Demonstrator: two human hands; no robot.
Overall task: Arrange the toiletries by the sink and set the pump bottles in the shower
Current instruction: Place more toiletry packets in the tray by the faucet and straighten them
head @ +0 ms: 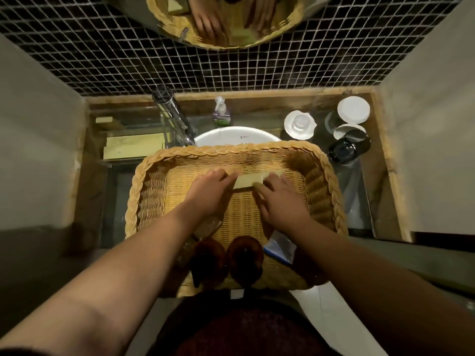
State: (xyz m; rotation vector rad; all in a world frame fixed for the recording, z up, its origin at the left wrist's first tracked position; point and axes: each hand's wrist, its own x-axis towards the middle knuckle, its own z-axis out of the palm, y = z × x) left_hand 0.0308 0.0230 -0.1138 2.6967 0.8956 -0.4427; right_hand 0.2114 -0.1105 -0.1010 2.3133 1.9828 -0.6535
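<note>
A wicker basket (323, 181) rests over the white sink (231, 134). Inside it, near the far wall, lies a pale yellow box (248, 181). My left hand (210, 191) grips its left end and my right hand (280, 199) grips its right end. Two brown pump bottles (208, 263) (245, 260) stand at the basket's near edge. A white and blue tube (280, 246) lies under my right wrist. A brown wrapped item (208, 227) lies under my left forearm.
A chrome tap (172, 114) and a small clear pump bottle (220, 113) stand behind the sink. At the right are a white dish with a glass (299, 124), a white lid (353, 110) and dark tumblers (347, 147). Yellow boxes (133, 147) lie at the left.
</note>
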